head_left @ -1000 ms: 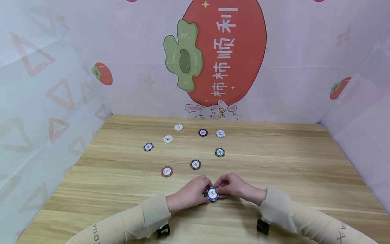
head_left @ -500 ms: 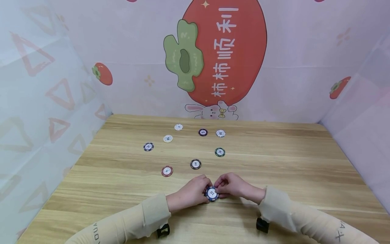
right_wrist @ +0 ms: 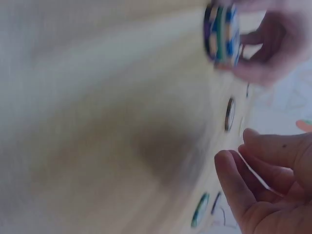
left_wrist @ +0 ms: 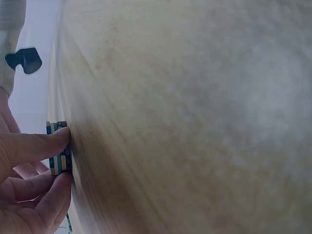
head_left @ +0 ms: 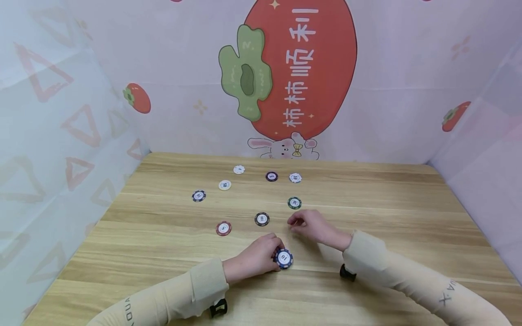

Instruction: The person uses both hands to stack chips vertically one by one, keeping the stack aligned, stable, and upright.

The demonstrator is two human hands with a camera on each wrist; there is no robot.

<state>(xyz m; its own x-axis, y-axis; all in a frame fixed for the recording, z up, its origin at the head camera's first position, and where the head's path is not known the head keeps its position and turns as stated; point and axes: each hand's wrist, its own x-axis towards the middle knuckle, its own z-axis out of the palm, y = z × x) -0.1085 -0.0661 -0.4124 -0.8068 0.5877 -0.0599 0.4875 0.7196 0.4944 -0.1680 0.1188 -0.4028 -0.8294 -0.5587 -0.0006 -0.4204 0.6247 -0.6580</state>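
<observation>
In the head view my left hand (head_left: 258, 257) pinches the sides of a short stack of poker chips (head_left: 283, 258) on the table; a blue chip marked 10 tops it. The left wrist view shows the layered edges of the chip stack (left_wrist: 59, 165) between thumb and fingertips. My right hand (head_left: 315, 226) is off the stack, fingers loosely bent, holding nothing. It hovers over the wood between a black poker chip (head_left: 262, 219) and a green poker chip (head_left: 294, 203). From the right wrist, a gap separates thumb and fingers of the right hand (right_wrist: 273, 180).
Single poker chips lie flat: red (head_left: 223, 228), dark blue (head_left: 198, 196), pale yellow (head_left: 224, 185), white (head_left: 239, 170), purple (head_left: 271, 176) and light blue-edged (head_left: 295, 178). The wooden table (head_left: 387, 194) ends at printed cloth walls on the sides and back.
My right hand has let go of the stack and moved away from me, toward the black and green chips. The left hand and the chips stay where they were.
</observation>
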